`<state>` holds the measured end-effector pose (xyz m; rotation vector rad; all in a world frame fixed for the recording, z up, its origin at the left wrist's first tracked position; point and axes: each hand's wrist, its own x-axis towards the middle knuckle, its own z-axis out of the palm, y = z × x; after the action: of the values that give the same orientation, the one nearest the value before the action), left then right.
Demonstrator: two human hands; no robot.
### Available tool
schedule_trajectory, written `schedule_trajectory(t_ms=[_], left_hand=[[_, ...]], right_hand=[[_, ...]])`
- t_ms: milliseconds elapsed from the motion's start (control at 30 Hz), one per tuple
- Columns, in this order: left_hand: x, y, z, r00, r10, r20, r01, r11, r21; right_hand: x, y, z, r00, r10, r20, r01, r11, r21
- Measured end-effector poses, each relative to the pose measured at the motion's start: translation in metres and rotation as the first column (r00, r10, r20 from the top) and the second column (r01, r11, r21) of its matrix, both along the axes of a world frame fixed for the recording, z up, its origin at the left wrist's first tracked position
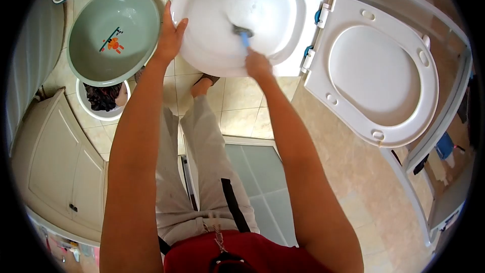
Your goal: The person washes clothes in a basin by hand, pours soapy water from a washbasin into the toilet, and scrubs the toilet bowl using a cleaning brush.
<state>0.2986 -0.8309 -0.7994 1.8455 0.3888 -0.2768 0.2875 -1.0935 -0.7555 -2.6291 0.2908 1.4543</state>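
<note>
I hold the brush [244, 34] in my right hand [258, 65]; its fingers are bent and closed around the light blue handle. The handle points away from me, and the dark head of the brush is inside the white toilet bowl [212, 45], near the middle of the hollow. This head is a little blurred, so I cannot tell the shape of its bristles, nor if it is touching the surface.

My left hand [171, 40] is not clenched. Its fingers are stretched and the thumb stands apart from them, and the hand lies against the outer edge of the bowl, on the left side. It carries nothing.

On the right of the bowl, the toilet seat [427, 91] is turned open on its two hinges, with its underside showing, and the lid [374, 73] is seen through its opening. A pale metal frame [454, 106] is close behind them.

Just beside my left wrist there is a wide green basin [139, 53], with a small orange picture at its bottom. Partly under its edge stands a white bucket [102, 116], in which some dark cloth [101, 98] lies. My foot [202, 86], in a dark slipper, is on the tiled floor [237, 96], near the bowl.
</note>
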Motion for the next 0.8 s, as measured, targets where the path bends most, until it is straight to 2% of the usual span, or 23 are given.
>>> schedule_trajectory(t_ms=[67,100,133,167,200,233,267,333,433,467,500,533,567,600,633,667,700,733,767,800], left_hand=[[0.0,-0.003,-0.001,0.999,0.04,-0.036,-0.043,0.995,-0.092],[-0.002,-0.002,0.0,0.996,0.061,-0.059,-0.069,0.989,-0.129],[-0.001,0.001,0.001,0.997,0.042,-0.071,-0.049,0.993,-0.107],[0.0,0.002,0.003,0.996,0.023,-0.085,-0.031,0.996,-0.084],[0.0,0.002,0.005,0.994,0.002,-0.105,-0.009,0.998,-0.064],[0.001,0.0,0.007,0.993,0.056,-0.107,-0.074,0.981,-0.178],[-0.002,-0.001,0.007,0.996,0.044,-0.084,-0.053,0.993,-0.11],[0.0,0.0,0.004,1.0,0.02,-0.024,-0.02,1.0,0.025],[-0.003,-0.001,-0.01,0.996,0.078,0.043,-0.074,0.993,-0.097],[-0.003,-0.001,-0.012,0.996,0.075,0.048,-0.071,0.994,-0.088],[-0.003,-0.001,-0.011,0.996,0.076,0.051,-0.071,0.994,-0.079],[-0.005,0.0,-0.01,0.996,0.076,0.049,-0.072,0.995,-0.072],[-0.007,0.001,-0.012,0.996,0.084,0.044,-0.081,0.994,-0.067],[-0.007,0.001,-0.016,0.995,0.094,0.042,-0.091,0.994,-0.064],[-0.007,-0.002,-0.019,0.994,0.103,0.04,-0.1,0.993,-0.063],[-0.007,-0.003,-0.024,0.993,0.112,0.037,-0.11,0.993,-0.049],[-0.009,-0.003,-0.029,0.992,0.118,0.034,-0.117,0.993,-0.034],[-0.011,-0.005,-0.029,0.992,0.122,0.026,-0.121,0.992,-0.02],[-0.012,-0.006,-0.029,0.994,0.11,-0.003,-0.109,0.992,-0.057],[-0.009,-0.003,-0.024,0.995,0.094,-0.031,-0.096,0.991,-0.092]], right_hand=[[0.023,-0.034,-0.034,0.995,0.101,0.022,-0.099,0.99,-0.099],[0.021,-0.067,-0.091,0.973,0.207,0.1,-0.203,0.978,-0.05],[0.048,-0.054,-0.086,0.978,0.206,-0.02,-0.207,0.973,-0.097],[0.062,-0.047,-0.09,0.972,0.233,0.011,-0.23,0.965,-0.125],[0.078,-0.029,-0.077,0.975,0.217,-0.045,-0.222,0.949,-0.222],[0.085,-0.024,-0.073,0.973,0.227,-0.033,-0.227,0.94,-0.254],[0.092,-0.017,-0.069,0.962,0.243,-0.123,-0.269,0.916,-0.299],[0.088,-0.022,-0.08,0.948,0.265,-0.177,-0.31,0.899,-0.31],[0.063,-0.033,-0.076,0.945,0.327,-0.005,-0.319,0.918,-0.236],[0.063,-0.042,-0.074,0.898,0.432,-0.081,-0.439,0.877,-0.194],[0.065,-0.055,-0.068,0.832,0.533,-0.153,-0.553,0.821,-0.143],[0.073,-0.058,-0.041,0.732,0.633,-0.253,-0.668,0.739,-0.086],[0.082,-0.064,-0.006,0.634,0.724,-0.274,-0.76,0.648,-0.047],[0.09,-0.082,0.018,0.612,0.749,-0.256,-0.786,0.613,-0.084],[0.106,-0.089,0.045,0.477,0.823,-0.309,-0.879,0.452,-0.152],[0.129,-0.063,0.073,0.449,0.753,-0.481,-0.893,0.364,-0.263],[0.143,-0.067,0.08,0.398,0.815,-0.421,-0.891,0.233,-0.39],[0.159,-0.046,0.094,0.319,0.844,-0.432,-0.901,0.129,-0.414],[0.169,-0.036,0.099,0.172,0.918,-0.357,-0.868,-0.03,-0.496],[0.18,-0.012,0.105,0.142,0.924,-0.356,-0.875,-0.051,-0.482]])
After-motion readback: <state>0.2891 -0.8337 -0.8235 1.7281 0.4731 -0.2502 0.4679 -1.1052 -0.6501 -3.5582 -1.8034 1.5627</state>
